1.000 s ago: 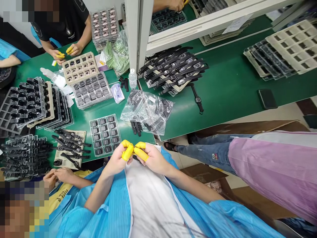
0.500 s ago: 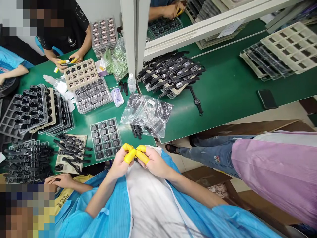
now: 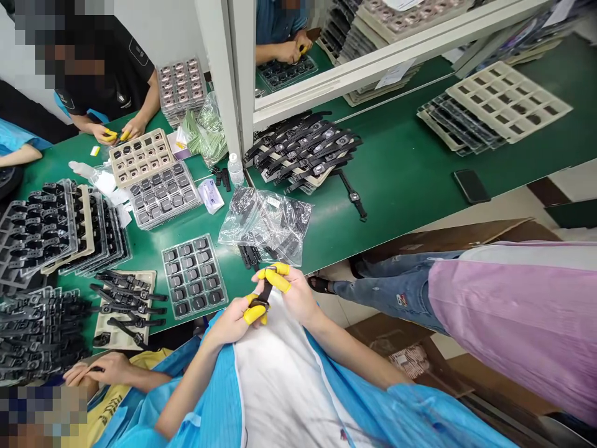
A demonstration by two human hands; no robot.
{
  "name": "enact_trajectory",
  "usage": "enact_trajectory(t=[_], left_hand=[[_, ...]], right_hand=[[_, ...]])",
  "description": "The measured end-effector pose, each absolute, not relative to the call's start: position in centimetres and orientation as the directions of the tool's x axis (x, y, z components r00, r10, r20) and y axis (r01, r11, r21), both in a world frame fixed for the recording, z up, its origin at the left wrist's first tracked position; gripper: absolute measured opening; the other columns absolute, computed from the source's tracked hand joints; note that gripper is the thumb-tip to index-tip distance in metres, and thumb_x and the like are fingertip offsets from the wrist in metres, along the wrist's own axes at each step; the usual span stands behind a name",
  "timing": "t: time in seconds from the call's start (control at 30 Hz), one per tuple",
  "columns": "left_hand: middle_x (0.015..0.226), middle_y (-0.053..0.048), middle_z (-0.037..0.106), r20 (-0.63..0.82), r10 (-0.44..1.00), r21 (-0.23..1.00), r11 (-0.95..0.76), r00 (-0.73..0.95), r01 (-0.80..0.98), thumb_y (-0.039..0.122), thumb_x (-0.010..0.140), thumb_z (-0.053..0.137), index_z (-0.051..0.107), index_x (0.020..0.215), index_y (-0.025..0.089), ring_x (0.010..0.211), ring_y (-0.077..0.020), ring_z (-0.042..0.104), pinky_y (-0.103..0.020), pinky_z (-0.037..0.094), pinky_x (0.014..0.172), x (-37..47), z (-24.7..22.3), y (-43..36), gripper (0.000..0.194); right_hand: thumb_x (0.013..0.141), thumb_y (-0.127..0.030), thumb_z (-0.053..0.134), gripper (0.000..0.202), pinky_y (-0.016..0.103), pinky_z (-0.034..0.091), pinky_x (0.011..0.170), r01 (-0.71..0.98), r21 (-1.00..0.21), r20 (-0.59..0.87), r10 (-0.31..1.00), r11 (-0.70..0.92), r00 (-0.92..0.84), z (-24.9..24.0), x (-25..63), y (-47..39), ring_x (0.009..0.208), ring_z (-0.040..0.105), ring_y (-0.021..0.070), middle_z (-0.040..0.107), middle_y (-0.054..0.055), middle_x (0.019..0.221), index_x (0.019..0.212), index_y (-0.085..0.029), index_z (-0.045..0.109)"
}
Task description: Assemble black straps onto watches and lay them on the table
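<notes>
Yellow finger cots cover fingertips on both of my hands. My left hand is closed around the dark body of a black watch, low in front of my chest. Above it and to the right, my right hand pinches the upper end of the watch's black strap, which runs between the two hands. Fingers hide part of the watch. Just left of my hands, on the green table, lies a clear tray of square black pieces. A clear plastic bag with black parts lies just beyond my hands.
A beige tray of watches and stacked trays stand left. Strapped watches are piled by the white frame. A phone lies right. Co-workers sit left and across; a person in pink stands right.
The black watch, hidden by my fingers before, now shows. My hands have moved apart, the left one lower, with the strap stretched between them. The camera view has shifted slightly.
</notes>
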State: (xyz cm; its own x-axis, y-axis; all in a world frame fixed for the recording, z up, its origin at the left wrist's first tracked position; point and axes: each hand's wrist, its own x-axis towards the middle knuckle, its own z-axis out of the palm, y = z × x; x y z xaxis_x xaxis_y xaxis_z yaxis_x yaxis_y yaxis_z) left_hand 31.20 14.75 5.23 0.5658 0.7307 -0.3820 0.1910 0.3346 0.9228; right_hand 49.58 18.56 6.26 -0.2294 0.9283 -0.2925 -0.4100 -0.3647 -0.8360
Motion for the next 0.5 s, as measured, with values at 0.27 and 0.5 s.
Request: enact_trajectory(t=[0.27,0.5], left_hand=[[0.066,0.002,0.056,-0.454,0.719,0.891,0.382,0.527,0.246,0.060,0.101,0.049,0.062,0.089,0.017,0.059,-0.0114,0.046,-0.025,0.039,0.061,31.2,6.0,16.4,0.047],[0.074,0.001,0.062,-0.549,0.674,0.835,0.416,0.494,0.360,0.053,0.098,0.056,0.061,0.104,0.017,0.059,-0.0123,0.049,-0.024,0.038,0.056,30.3,1.0,16.8,0.037]], right_hand=[[0.070,-0.051,0.089,0.039,0.030,0.052,0.067,-0.296,-0.855,-0.355,0.896,-0.426,-0.267,3.9,51.4,19.5,0.067,0.057,0.0149,0.063,-0.001,0.071,0.075,-0.019,0.066],[0.072,-0.053,0.084,0.041,0.024,0.030,0.046,-0.318,-0.828,-0.472,0.880,-0.461,-0.049,-0.7,55.2,21.7,0.047,0.037,0.0083,0.051,-0.006,0.060,0.080,-0.020,0.061]])
